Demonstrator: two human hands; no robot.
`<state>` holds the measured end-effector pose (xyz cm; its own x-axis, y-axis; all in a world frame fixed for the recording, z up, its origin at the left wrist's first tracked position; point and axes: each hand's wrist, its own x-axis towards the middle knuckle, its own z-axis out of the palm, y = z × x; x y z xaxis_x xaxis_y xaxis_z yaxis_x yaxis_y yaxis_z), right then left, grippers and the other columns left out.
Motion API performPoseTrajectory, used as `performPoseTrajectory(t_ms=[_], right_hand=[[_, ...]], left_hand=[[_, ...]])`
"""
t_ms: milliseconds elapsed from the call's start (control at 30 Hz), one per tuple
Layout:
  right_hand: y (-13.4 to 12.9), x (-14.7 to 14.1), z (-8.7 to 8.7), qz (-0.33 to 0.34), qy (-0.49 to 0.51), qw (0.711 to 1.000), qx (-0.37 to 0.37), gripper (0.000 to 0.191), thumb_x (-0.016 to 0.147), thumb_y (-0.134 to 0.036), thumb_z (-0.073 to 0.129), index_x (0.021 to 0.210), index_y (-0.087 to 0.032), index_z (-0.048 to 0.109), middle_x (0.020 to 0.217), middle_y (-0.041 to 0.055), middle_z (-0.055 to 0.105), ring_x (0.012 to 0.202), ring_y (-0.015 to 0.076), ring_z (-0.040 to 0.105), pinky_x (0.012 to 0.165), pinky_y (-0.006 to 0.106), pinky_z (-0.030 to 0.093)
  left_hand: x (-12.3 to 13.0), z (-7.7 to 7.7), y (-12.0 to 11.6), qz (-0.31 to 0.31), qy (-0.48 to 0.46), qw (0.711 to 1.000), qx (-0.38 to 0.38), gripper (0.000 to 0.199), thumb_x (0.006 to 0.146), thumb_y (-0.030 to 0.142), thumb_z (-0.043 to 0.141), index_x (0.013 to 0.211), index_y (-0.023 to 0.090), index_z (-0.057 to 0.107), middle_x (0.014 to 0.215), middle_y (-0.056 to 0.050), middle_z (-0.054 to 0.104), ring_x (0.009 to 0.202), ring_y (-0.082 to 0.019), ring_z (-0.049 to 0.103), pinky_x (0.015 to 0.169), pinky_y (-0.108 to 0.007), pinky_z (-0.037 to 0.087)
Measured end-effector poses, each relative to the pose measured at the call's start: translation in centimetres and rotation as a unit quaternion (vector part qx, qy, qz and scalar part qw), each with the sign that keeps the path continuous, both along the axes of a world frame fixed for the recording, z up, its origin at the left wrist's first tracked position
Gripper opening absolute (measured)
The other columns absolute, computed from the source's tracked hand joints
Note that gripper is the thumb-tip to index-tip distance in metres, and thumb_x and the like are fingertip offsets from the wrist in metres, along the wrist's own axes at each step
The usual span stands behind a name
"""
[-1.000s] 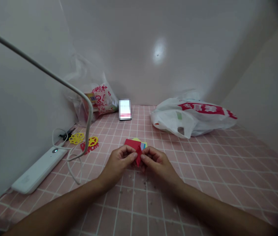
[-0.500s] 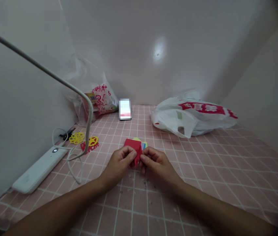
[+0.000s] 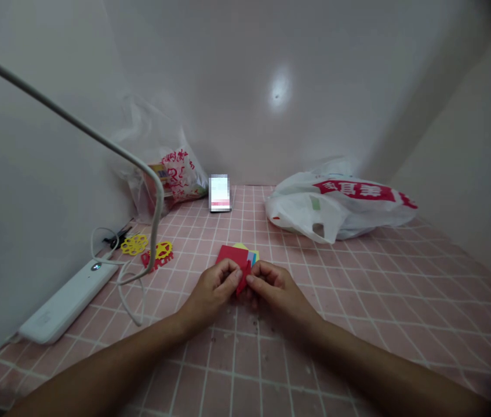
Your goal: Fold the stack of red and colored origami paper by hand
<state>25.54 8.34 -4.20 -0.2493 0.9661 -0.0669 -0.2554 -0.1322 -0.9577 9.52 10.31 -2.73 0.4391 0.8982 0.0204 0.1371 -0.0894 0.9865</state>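
Between my hands is a small piece of folded red paper [image 3: 242, 282], pinched near its edges. My left hand [image 3: 213, 288] grips its left side with thumb and fingers. On the other side, my right hand [image 3: 279, 291] has thumb and fingertips closed on its right edge. Just behind lie coloured paper sheets, with a red square sheet [image 3: 231, 253] at the left and yellow paper [image 3: 256, 255], lilac and blue edges showing at the right. My fingers hide the lower part of these sheets.
Yellow cut-out shapes [image 3: 134, 245], a red cut-out [image 3: 149, 260] and black scissors [image 3: 116, 238] lie at left. A white power strip [image 3: 69, 301] and cable [image 3: 157, 214] are near them. Behind stand a phone [image 3: 219, 194], a clear bag [image 3: 184, 176] and a white bag [image 3: 301, 211].
The red paper has tilted slightly between my fingers, and a narrow folded point now shows near my right thumb. Both hands stay in nearly the same place.
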Motion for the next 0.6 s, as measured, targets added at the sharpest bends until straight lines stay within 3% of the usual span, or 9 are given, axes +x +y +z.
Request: performPoseTrajectory(t_ms=[167,400,600], right_hand=[[0.15,0.20,0.21,-0.008,-0.010,1.000,0.019,0.028,0.085,-0.042,0.062,0.072,-0.018,0.053,0.060,-0.0021,0.057,0.050,0.0095,0.049,0.049,0.023,0.035],[0.35,0.46,0.40,-0.036,-0.046,0.998,0.021,0.027,0.084,-0.040,0.063,0.072,-0.018,0.053,0.057,-0.0036,0.054,0.049,0.0086,0.044,0.048,0.022,0.032],[0.40,0.53,0.55,-0.042,-0.055,0.998,0.006,0.029,0.083,-0.042,0.062,0.070,-0.018,0.051,0.054,-0.0037,0.054,0.045,0.0081,0.043,0.045,0.021,0.030]], left_hand=[[0.25,0.24,0.02,-0.049,-0.007,0.998,-0.047,0.028,0.088,0.043,0.053,0.076,0.018,0.049,0.062,0.003,0.053,0.053,-0.010,0.048,0.053,-0.023,0.038],[0.32,0.07,-0.02,-0.064,-0.018,0.986,-0.152,0.036,0.081,0.050,0.060,0.075,0.016,0.053,0.064,0.001,0.059,0.050,-0.010,0.054,0.053,-0.024,0.044],[0.36,0.30,0.20,-0.064,-0.018,0.986,-0.154,0.036,0.077,0.048,0.064,0.069,0.015,0.055,0.061,0.001,0.058,0.050,-0.009,0.053,0.053,-0.023,0.043]])
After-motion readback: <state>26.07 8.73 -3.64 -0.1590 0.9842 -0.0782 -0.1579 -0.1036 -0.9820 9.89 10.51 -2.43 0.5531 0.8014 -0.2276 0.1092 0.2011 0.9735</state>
